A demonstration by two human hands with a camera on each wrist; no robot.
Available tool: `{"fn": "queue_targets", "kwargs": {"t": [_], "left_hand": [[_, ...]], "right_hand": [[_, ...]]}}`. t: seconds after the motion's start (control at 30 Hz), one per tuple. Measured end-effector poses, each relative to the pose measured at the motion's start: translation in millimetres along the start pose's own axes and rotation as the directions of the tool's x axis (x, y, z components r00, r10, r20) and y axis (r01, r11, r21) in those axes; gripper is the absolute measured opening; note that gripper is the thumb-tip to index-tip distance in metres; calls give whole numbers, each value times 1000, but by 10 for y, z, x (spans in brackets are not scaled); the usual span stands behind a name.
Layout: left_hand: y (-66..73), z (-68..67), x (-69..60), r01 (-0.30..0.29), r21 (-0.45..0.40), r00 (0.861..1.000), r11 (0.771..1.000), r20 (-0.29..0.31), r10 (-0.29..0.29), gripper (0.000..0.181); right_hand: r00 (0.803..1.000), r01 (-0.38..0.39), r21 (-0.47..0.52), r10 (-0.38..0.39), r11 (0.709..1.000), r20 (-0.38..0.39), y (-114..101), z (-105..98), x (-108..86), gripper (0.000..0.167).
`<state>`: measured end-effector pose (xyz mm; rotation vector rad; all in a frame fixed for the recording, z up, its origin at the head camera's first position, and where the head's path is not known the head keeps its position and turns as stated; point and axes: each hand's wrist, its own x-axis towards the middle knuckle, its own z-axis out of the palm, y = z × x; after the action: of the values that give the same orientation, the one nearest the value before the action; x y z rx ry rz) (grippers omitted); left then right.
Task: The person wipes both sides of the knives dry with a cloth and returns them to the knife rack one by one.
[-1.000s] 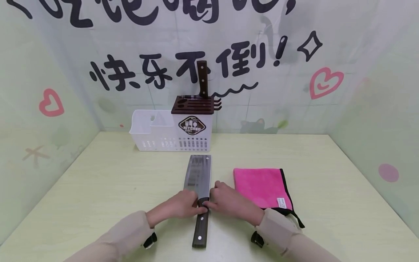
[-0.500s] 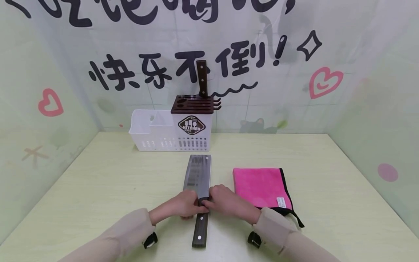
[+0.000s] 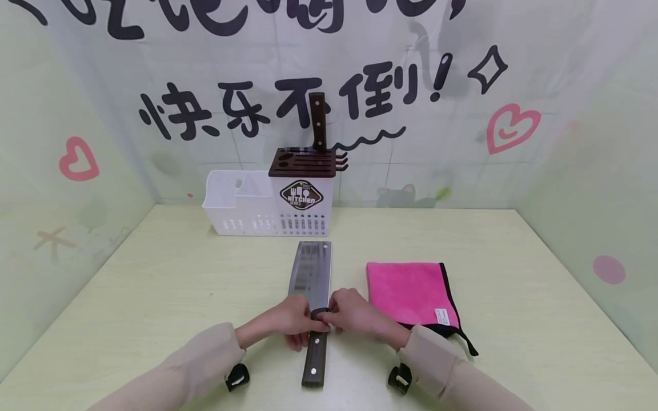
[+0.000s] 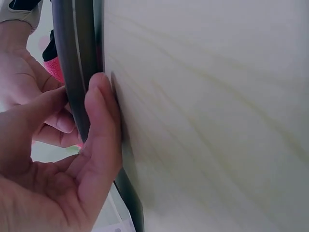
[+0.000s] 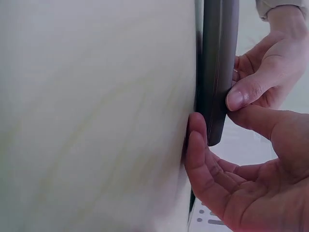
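A cleaver (image 3: 312,271) lies flat on the table, its steel blade pointing away and its dark handle (image 3: 315,362) toward me. My left hand (image 3: 294,317) grips the front end of the handle from the left, thumb across the top. From the right, my right hand (image 3: 353,311) pinches the same spot, its thumb meeting the other. In the left wrist view, fingers (image 4: 104,111) reach under the handle at the tabletop. Likewise, the right wrist view has curled fingers (image 5: 200,159) tucked low beside the handle's end.
Behind the blade stands a white utensil basket (image 3: 241,220) with a brown slotted knife block top (image 3: 300,165). Another knife (image 3: 318,123) stands upright in it. A folded pink cloth (image 3: 408,291) lies right of the cleaver, close to my right forearm. Walls border the table.
The right hand has shifted slightly left and its raised fingers have come down. Left fingertips show more below that hand, beside the handle. The cleaver stays where it was.
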<state>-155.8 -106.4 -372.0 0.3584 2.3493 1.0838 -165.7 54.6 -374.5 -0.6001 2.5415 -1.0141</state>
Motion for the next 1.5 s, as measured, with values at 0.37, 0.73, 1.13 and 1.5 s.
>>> {"fn": "queue_targets", "kwargs": {"t": [0.37,0.73,1.13,1.5], "left_hand": [[12,16,-8,73,-71,997,995,-7,-73,40],[1,38,-46,65,-56,997,996,-41,-67,39],[-14,56,-74,42,-159,997,986,-55,-52,35],[-69,64,-69,28,-280,998,960,-40,-41,26]], "right_hand": [[999,-13,227,2,974,45,52,-16,1,17],[1000,-12,294,3,956,29,87,22,0,16],[999,-53,455,46,889,26,80,40,-17,19],[995,-96,586,71,804,66,114,58,-22,44]]}}
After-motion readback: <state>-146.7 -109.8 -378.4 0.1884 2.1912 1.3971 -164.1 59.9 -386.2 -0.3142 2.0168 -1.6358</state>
